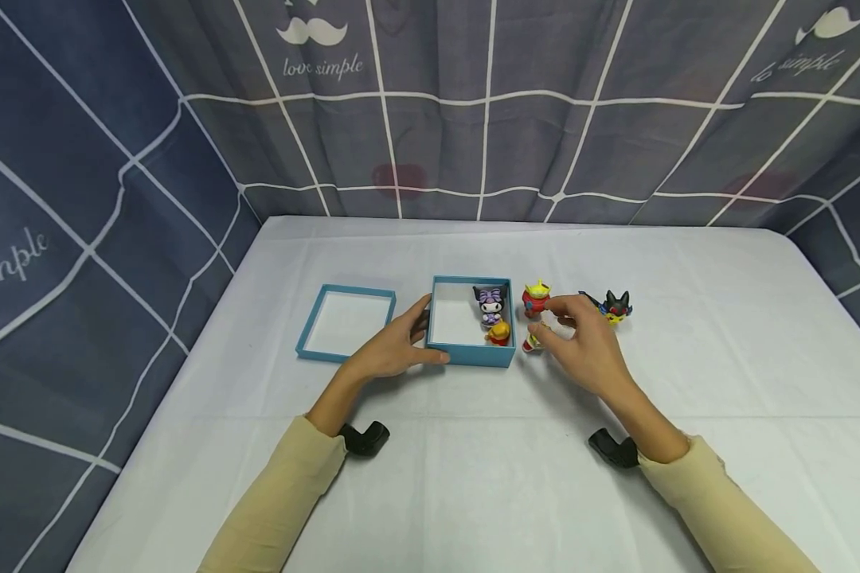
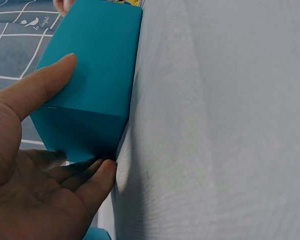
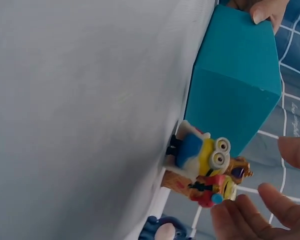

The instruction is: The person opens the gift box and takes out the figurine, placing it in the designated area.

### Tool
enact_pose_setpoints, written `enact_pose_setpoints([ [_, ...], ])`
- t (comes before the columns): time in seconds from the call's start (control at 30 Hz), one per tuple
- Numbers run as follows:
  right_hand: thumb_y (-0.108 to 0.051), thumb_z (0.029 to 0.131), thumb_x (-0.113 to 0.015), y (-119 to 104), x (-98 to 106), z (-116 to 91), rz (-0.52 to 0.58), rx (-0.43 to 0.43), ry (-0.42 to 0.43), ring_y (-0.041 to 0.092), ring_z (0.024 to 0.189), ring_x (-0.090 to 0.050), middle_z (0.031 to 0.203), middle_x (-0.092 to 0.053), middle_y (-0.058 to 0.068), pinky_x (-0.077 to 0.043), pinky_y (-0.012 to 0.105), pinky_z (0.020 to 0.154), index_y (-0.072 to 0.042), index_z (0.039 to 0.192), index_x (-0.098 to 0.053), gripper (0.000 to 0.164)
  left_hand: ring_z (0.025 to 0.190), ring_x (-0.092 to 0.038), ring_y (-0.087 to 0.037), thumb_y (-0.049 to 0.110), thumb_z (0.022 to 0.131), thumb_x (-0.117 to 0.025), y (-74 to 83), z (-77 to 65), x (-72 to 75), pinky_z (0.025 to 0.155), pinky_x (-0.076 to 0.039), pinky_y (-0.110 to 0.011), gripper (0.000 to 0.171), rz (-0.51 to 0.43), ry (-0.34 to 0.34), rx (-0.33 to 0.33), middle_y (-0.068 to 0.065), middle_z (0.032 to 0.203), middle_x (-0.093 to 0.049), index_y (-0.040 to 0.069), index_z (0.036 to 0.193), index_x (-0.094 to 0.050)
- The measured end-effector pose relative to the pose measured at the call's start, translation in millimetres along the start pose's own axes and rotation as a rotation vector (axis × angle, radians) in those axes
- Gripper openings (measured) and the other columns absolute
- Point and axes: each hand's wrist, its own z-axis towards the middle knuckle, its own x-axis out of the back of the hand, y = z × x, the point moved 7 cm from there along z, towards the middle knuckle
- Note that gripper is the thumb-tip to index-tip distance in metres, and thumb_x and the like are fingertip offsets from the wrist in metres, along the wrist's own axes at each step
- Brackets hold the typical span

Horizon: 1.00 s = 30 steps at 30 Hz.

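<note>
My left hand (image 1: 394,342) grips the left front corner of a teal box (image 1: 473,356), thumb against the front wall and fingers along the side. Inside the box are a purple-and-black figurine (image 1: 490,305) and a small figurine with a yellow head and red lower body (image 1: 498,333). To the right of the box, my right hand (image 1: 588,346) hovers over a goggle-eyed yellow minion figurine (image 3: 210,155), thumb and fingers apart and holding nothing. A red figurine with a yellow-green head (image 1: 536,298) stands just behind the minion.
A teal-rimmed box lid (image 1: 345,358) lies left of the box, white inside facing up. Beyond my right hand is a dark-eared figurine with a yellow part (image 1: 617,307). A white cloth (image 1: 502,477) covers the table, and a grey checked curtain (image 1: 437,143) hangs behind it.
</note>
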Motion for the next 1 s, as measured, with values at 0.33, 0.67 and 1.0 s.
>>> enact_pose_setpoints([
  [0.33, -0.005, 0.085, -0.075, -35, -3, 8, 0.061, 0.190, 0.083, 0.031, 0.093, -0.062, 0.102, -0.063, 0.013, -0.049, 0.030, 0.075, -0.001, 0.106, -0.068, 0.022, 0.146, -0.024, -0.024, 0.018, 0.085, -0.080, 0.7, 1.8, 0.5, 0.114, -0.029, -0.028, 0.108, 0.008, 0.005, 0.037, -0.012, 0.163, -0.012, 0.006, 0.159, -0.002],
  [0.67, -0.017, 0.090, -0.073, -67, -31, 29, 0.046, 0.131, -0.089, 0.033, 0.104, -0.062, 0.116, -0.065, 0.017, -0.050, 0.049, 0.086, 0.002, 0.120, -0.065, 0.036, 0.145, -0.026, -0.025, 0.013, 0.086, -0.079, 1.7, 0.7, 1.9, 0.114, -0.030, -0.030, 0.106, -0.032, -0.006, 0.007, -0.015, 0.162, -0.016, 0.007, 0.159, -0.003],
  [1.0, -0.021, 0.091, -0.071, -67, -54, 45, -0.006, 0.004, -0.226, 0.033, 0.110, -0.060, 0.130, -0.058, 0.021, -0.047, 0.049, 0.095, 0.005, 0.135, -0.054, 0.054, 0.145, -0.026, -0.024, 0.015, 0.086, -0.078, 1.3, 0.8, 1.5, 0.114, -0.030, -0.029, 0.106, -0.029, -0.012, 0.014, -0.015, 0.162, -0.015, 0.005, 0.158, -0.001],
])
